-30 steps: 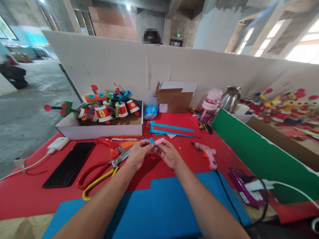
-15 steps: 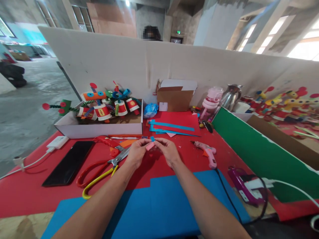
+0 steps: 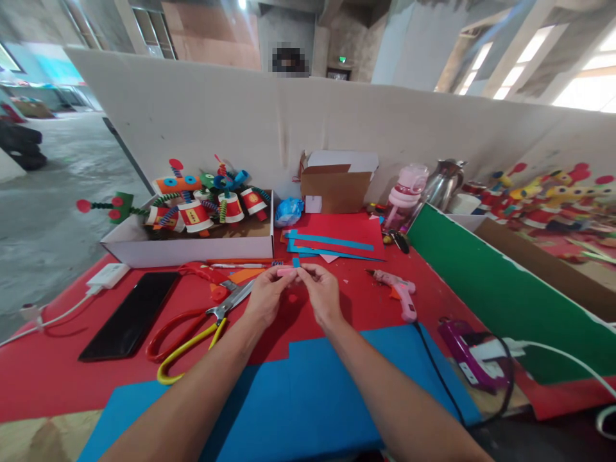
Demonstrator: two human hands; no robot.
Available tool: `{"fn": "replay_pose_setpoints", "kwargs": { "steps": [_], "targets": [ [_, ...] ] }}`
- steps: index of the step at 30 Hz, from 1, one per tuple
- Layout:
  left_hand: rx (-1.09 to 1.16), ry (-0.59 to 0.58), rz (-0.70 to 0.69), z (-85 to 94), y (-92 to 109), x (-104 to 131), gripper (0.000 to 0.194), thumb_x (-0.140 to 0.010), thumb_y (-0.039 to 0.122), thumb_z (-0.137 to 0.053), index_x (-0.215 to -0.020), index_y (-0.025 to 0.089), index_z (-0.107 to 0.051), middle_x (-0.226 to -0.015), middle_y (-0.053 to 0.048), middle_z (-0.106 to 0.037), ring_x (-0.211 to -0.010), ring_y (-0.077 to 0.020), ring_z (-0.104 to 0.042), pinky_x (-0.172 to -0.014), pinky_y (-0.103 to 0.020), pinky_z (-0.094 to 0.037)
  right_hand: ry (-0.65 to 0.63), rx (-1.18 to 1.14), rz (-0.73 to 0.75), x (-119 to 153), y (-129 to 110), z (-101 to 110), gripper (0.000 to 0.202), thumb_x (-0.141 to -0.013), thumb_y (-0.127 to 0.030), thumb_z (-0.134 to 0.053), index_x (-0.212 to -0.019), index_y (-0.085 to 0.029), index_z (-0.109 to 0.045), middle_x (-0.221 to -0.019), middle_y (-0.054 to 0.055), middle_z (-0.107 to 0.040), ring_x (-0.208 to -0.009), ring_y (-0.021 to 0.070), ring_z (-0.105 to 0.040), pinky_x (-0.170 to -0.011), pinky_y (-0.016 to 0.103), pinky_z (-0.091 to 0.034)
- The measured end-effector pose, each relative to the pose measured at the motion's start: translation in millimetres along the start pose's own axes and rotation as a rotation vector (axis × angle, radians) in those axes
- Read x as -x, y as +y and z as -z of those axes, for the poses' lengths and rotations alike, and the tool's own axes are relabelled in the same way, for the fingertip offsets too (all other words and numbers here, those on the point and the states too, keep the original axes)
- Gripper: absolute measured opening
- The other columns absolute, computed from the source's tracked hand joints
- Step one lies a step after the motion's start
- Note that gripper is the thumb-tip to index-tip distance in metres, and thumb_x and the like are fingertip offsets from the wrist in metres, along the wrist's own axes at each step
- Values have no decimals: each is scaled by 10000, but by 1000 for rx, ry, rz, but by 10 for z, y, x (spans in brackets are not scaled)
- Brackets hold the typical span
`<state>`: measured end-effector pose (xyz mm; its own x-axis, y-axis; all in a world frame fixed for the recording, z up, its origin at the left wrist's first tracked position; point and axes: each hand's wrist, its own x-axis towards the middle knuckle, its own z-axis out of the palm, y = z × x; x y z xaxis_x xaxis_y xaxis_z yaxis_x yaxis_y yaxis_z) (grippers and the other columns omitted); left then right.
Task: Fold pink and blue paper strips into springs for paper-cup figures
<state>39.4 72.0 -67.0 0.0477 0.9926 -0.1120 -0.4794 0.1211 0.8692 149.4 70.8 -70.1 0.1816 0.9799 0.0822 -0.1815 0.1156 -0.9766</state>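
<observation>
My left hand (image 3: 264, 292) and my right hand (image 3: 321, 290) meet over the red tabletop, both closed in a pinch. Between the fingertips are two small paper strips laid across each other. The pink paper strip (image 3: 285, 273) points left along my left fingers. A short end of the blue paper strip (image 3: 296, 262) sticks up between the thumbs and fingers. How the strips overlap is hidden by my fingertips. Beside my left wrist lie large scissors (image 3: 222, 310) with red and yellow handles. Right of my right hand rests a pink glue gun (image 3: 402, 292).
A white box (image 3: 192, 251) holds several paper-cup figures at the back left. Blue paper strips (image 3: 332, 241) lie on red paper behind my hands. A phone (image 3: 129, 314) lies left, a purple power strip (image 3: 469, 356) right, near a green box (image 3: 491, 295). Blue card (image 3: 308, 391) lies under my forearms.
The pink strip has swung from slanting down toward me to lying level, pointing left. My hands stay together in nearly the same place. The view has shifted slightly.
</observation>
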Motion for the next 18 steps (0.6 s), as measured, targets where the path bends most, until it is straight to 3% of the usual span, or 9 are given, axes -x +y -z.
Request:
{"fn": "replay_pose_setpoints", "kwargs": {
  "steps": [3, 7, 18],
  "targets": [
    [-71, 28, -62, 43, -19, -31, 286, -542, 327, -813, -692, 136, -663, -593, 2, -647, -564, -99, -561, -578, -217, -440, -94, -101, -72, -1, 1, -13, 186, -644, -329, -710, -759, -196, -650, -681, 1, -690, -625, 147, -636, -699, 301, -520],
    [-140, 17, -41, 78, -1, -40, 285, -541, 332, -806, -694, 133, -670, -614, -11, -663, -565, -110, -571, -580, -231, -446, -184, -147, -186, -28, -14, 25, 269, -595, -353, -754, -794, -191, -674, -708, 3, -700, -632, 146, -640, -734, 313, -518],
    [-139, -4, -49, 101, -13, -51, 305, -568, 363, -794, -699, 138, -636, -606, -1, -633, -541, -111, -563, -535, -227, -458, -159, -63, -157, -22, 33, 23, 271, -575, -424, -762, -661, -180, -678, -602, -9, -654, -587, 148, -612, -678, 301, -519]
  ]
}}
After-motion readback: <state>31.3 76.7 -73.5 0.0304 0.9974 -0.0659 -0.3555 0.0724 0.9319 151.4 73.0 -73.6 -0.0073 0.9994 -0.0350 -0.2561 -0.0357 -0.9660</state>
